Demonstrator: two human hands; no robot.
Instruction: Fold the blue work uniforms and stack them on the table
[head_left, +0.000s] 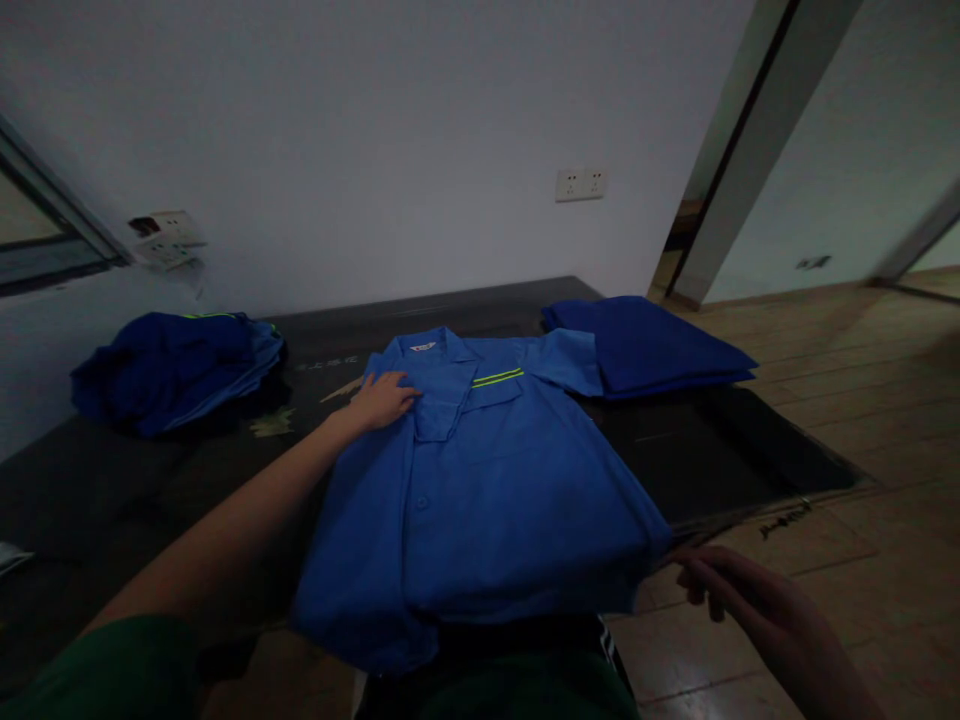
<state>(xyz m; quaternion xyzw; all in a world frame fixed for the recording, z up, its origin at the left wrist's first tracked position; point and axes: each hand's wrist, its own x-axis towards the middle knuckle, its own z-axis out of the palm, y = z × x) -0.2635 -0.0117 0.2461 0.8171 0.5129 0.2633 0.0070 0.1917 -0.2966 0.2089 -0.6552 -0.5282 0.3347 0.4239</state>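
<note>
A blue short-sleeved shirt (510, 500) with yellow-green stripes on its chest lies face up on the dark table (330, 335), its collar toward the wall and its hem over the near edge. My left hand (384, 400) rests with fingers spread on the shirt's left shoulder, beside the collar. At the lower right corner of the shirt, my right hand (720, 585) has its thumb and forefinger pinched at the cloth's edge. The shirt's left side is folded inward, and its right sleeve sticks out.
A crumpled pile of blue clothes (180, 370) sits at the table's left. Flat folded dark blue cloth (660, 345) lies at the right, next to the sleeve. Behind the table stands a wall with a socket (580, 185). Tiled floor (877, 400) shows at right.
</note>
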